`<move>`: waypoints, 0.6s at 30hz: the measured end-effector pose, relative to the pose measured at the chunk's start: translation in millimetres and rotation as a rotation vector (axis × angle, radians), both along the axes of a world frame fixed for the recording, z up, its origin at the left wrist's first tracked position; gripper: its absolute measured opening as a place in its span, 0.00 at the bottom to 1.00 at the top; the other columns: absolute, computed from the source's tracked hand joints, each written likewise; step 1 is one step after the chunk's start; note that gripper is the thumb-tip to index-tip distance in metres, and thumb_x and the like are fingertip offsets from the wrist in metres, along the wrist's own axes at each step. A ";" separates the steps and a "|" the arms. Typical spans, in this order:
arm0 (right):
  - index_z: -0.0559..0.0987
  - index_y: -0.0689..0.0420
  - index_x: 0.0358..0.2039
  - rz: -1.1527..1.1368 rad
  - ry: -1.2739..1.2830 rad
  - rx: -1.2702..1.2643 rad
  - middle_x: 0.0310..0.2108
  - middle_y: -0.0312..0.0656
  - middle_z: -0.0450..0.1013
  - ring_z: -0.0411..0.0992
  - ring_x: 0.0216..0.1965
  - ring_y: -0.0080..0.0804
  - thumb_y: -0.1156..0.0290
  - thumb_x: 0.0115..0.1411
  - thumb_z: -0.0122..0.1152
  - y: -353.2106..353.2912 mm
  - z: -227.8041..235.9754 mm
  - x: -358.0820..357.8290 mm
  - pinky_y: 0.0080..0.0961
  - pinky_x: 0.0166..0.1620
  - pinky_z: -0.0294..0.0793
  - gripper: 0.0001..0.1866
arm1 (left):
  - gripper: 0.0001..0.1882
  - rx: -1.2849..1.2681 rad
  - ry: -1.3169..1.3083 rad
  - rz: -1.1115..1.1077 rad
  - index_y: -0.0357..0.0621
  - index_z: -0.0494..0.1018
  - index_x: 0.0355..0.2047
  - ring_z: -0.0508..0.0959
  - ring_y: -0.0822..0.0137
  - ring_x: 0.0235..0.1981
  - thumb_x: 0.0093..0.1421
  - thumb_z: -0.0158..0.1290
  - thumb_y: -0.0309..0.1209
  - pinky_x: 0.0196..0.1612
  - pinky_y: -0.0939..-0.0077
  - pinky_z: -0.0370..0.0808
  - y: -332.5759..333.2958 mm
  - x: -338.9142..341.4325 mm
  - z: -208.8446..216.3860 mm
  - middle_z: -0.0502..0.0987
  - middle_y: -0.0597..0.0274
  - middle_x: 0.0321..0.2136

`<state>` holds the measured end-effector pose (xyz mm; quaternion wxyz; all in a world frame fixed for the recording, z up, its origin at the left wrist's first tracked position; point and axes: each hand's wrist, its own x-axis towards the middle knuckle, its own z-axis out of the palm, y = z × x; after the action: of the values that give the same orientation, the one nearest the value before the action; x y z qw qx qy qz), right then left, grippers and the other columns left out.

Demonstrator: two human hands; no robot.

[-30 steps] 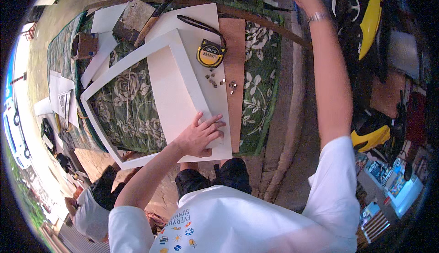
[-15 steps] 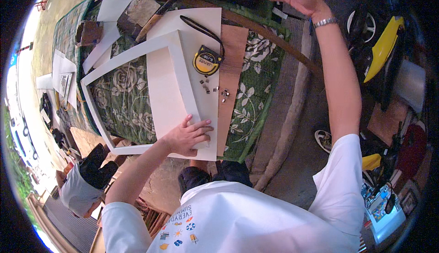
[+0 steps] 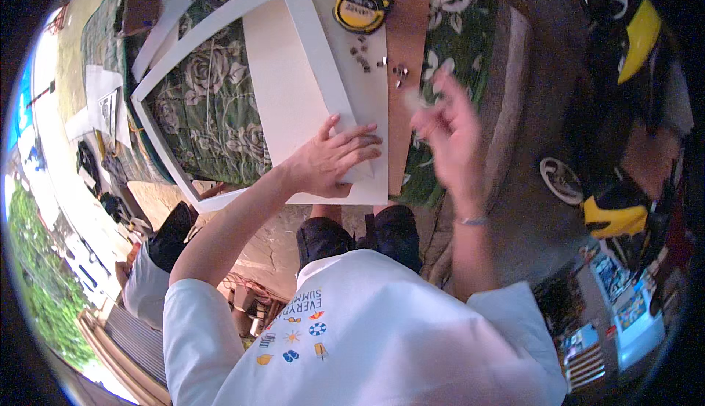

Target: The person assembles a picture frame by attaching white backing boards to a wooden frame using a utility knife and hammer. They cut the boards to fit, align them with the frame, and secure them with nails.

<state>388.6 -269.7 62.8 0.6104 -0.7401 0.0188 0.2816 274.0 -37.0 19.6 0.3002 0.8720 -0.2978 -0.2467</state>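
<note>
Left grip (image 3: 330, 161) lies unclenched, fingers spread, on the white frame (image 3: 321, 61); small pieces (image 3: 400, 73) lie beyond it. Rightward, the blurred right grip (image 3: 454, 142): cannot tell its hold.

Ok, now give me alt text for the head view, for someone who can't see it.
A person's left hand lies spread on a corner of a white four-sided frame, while the right hand hovers off to the right, blurred, its grip unclear. A yellow-and-black tape measure and small metallic pieces lie on boards over a green floral quilt.
</note>
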 end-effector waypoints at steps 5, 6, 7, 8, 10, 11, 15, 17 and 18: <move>0.68 0.60 0.47 -0.111 0.138 -0.094 0.28 0.39 0.76 0.73 0.27 0.21 0.73 0.65 0.63 2.3 -16.9 -121.9 0.23 0.31 0.73 0.15 | 0.51 -0.049 -0.027 0.058 0.53 0.58 0.65 0.51 0.58 0.74 0.39 0.69 0.42 0.69 0.32 0.34 -1.1 1.5 -0.1 0.62 0.63 0.68; 0.68 0.60 0.47 -0.145 0.090 -0.102 0.27 0.39 0.76 0.73 0.27 0.21 0.73 0.65 0.63 6.2 -18.6 -134.4 0.23 0.31 0.73 0.15 | 0.52 -0.063 -0.046 0.071 0.53 0.58 0.65 0.51 0.58 0.74 0.39 0.69 0.41 0.69 0.32 0.34 -1.8 0.7 -2.5 0.61 0.63 0.68; 0.66 0.59 0.46 -0.129 0.091 -0.153 0.28 0.45 0.77 0.78 0.28 0.34 0.70 0.65 0.63 10.6 -21.1 -139.5 0.29 0.32 0.75 0.16 | 0.52 -0.126 -0.075 0.089 0.52 0.58 0.65 0.52 0.56 0.74 0.38 0.68 0.39 0.70 0.33 0.32 -2.6 1.7 -3.4 0.63 0.62 0.67; 0.66 0.60 0.46 -0.110 0.024 -0.276 0.28 0.45 0.76 0.77 0.27 0.36 0.67 0.65 0.64 17.1 -20.6 -141.4 0.30 0.32 0.75 0.18 | 0.51 -0.143 -0.095 0.090 0.52 0.58 0.65 0.52 0.56 0.74 0.38 0.68 0.38 0.70 0.33 0.32 -2.8 2.6 -4.5 0.63 0.62 0.67; 0.65 0.60 0.46 -0.070 -0.101 -0.523 0.28 0.44 0.74 0.76 0.26 0.40 0.60 0.64 0.66 27.7 -12.6 -143.5 0.31 0.33 0.75 0.22 | 0.51 -0.178 -0.131 0.089 0.51 0.58 0.64 0.53 0.55 0.73 0.38 0.68 0.38 0.70 0.34 0.31 -5.3 3.7 -7.4 0.64 0.62 0.66; 0.67 0.59 0.49 -0.025 -0.107 -0.747 0.31 0.48 0.73 0.76 0.29 0.52 0.56 0.62 0.67 31.2 -5.0 -145.8 0.39 0.36 0.76 0.26 | 0.50 -0.176 -0.164 0.084 0.51 0.59 0.64 0.54 0.54 0.73 0.38 0.68 0.37 0.70 0.34 0.30 -5.4 3.2 -7.2 0.66 0.62 0.64; 0.72 0.52 0.55 0.069 -0.428 -0.660 0.47 0.50 0.73 0.73 0.49 0.50 0.58 0.62 0.64 16.6 15.8 -153.6 0.45 0.48 0.75 0.23 | 0.48 -0.156 -0.270 0.117 0.53 0.61 0.63 0.57 0.59 0.72 0.37 0.65 0.36 0.70 0.35 0.35 -4.1 -2.5 -10.7 0.68 0.66 0.60; 0.76 0.53 0.48 0.220 -0.713 -0.745 0.45 0.45 0.74 0.73 0.47 0.47 0.63 0.61 0.64 3.9 -1.0 -161.9 0.43 0.49 0.73 0.17 | 0.48 -0.148 -0.279 0.103 0.52 0.61 0.62 0.57 0.59 0.72 0.37 0.65 0.36 0.70 0.36 0.35 -4.3 -3.1 -10.6 0.68 0.66 0.60; 0.78 0.53 0.45 0.300 -0.856 -0.783 0.44 0.42 0.74 0.72 0.45 0.45 0.65 0.60 0.64 -1.7 -11.4 -164.3 0.42 0.50 0.72 0.14 | 0.48 -0.142 -0.284 0.098 0.52 0.61 0.62 0.57 0.59 0.72 0.37 0.65 0.36 0.70 0.36 0.34 -5.0 -3.3 -10.9 0.69 0.66 0.60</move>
<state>224.3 -271.4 51.4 0.1989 -0.9523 -0.2311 0.0136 270.7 -42.0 8.7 0.3278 0.8881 -0.3111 -0.0843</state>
